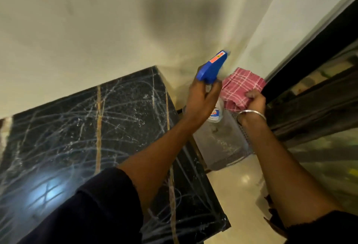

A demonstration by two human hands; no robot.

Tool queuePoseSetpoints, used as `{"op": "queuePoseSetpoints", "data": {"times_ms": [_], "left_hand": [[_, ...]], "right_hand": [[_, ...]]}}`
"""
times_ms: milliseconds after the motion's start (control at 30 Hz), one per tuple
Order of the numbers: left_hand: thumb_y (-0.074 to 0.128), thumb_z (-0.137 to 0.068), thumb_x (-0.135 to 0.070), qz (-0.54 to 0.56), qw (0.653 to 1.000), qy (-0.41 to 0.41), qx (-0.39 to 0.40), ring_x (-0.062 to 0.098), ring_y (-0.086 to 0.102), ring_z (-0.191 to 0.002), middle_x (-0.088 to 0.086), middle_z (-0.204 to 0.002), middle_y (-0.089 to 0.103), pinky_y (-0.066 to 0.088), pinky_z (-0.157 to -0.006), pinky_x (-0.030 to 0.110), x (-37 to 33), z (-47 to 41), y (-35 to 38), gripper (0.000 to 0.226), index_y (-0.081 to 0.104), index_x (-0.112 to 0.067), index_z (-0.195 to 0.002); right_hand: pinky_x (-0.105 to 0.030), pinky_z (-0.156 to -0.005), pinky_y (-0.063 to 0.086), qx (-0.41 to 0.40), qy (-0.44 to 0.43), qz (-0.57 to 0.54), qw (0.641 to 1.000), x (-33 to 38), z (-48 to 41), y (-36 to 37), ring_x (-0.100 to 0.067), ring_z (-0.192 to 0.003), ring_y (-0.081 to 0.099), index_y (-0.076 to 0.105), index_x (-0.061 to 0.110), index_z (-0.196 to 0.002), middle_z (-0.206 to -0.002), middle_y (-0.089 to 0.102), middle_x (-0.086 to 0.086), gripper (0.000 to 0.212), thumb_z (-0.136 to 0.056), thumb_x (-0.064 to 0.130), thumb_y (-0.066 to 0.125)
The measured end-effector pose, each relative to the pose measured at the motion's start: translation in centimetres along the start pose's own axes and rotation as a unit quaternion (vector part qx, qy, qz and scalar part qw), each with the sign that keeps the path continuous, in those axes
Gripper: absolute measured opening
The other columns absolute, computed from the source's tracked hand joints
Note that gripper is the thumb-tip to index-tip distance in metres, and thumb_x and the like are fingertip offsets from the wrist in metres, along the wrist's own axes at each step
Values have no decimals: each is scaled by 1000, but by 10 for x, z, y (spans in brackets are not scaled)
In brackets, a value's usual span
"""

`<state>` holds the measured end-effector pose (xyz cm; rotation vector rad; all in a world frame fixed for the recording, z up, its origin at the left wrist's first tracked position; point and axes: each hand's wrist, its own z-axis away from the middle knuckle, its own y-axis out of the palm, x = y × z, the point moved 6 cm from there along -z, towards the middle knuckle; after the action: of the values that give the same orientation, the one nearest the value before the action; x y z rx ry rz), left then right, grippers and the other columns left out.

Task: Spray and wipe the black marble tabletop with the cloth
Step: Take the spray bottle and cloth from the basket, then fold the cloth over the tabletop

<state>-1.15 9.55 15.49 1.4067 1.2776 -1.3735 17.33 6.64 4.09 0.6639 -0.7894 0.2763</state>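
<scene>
I am holding the spray bottle (212, 68) in the left hand (201, 98) and the cloth (242, 86) bunched in the right hand (253, 101), both off the tabletop (87, 127); aiming the nozzle comes next.

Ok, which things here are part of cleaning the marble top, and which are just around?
Part of the job:
- spray bottle, gripped in the left hand
- checked pink cloth, bunched in the right hand
- black marble tabletop

Just around:
- perforated metal bin on the floor beside the table
- bangle on the right wrist
</scene>
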Motion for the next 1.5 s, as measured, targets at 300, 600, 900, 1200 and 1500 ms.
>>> {"op": "queuePoseSetpoints", "data": {"times_ms": [300, 600, 900, 1200, 1500], "left_hand": [[63, -93, -17, -13, 993, 83, -80, 5, 58, -76, -11, -86, 58, 47, -71, 21, -91, 72, -189, 33, 55, -7, -123], [79, -79, -30, -59, 984, 24, -167, 8, 57, -68, 3, -76, 65, 46, -65, 22, -59, 221, -404, 30, 70, -11, -101], [81, -76, -20, -109, 969, -40, -218, 0, 52, -54, -6, -64, 57, 42, -55, 13, -31, 319, -530, 19, 63, -14, -77], [72, -85, -25, -113, 965, -48, -230, 4, 51, -51, -10, -56, 57, 41, -53, 16, -33, 368, -564, 12, 65, -19, -76], [71, -86, -24, -132, 962, -60, -231, 3, 55, -54, -2, -61, 61, 44, -53, 16, -46, 368, -552, 7, 69, -17, -87]], "right_hand": [[-41, -80, 54, 114, 30, -17, 993, -22, 184, 114, -29, -79, 62, 61, 14, -89, -85, 68, -6, 23, -71, 8, 48], [-48, -84, 51, 165, 127, 49, 977, -183, 368, 167, -32, -86, 61, 62, 7, -102, -95, 66, -13, 27, -83, 5, 43], [-52, -89, 51, 230, 168, 154, 946, -300, 492, 215, -35, -85, 62, 63, 7, -89, -96, 66, -17, 20, -71, 7, 54], [-37, -67, 54, 262, 189, 214, 922, -329, 523, 220, -30, -73, 61, 62, 5, -89, -70, 69, -7, 16, -79, 7, 50], [-40, -72, 53, 275, 209, 218, 913, -326, 503, 225, -31, -78, 60, 62, 6, -89, -87, 64, -12, 19, -85, 3, 44]]}}
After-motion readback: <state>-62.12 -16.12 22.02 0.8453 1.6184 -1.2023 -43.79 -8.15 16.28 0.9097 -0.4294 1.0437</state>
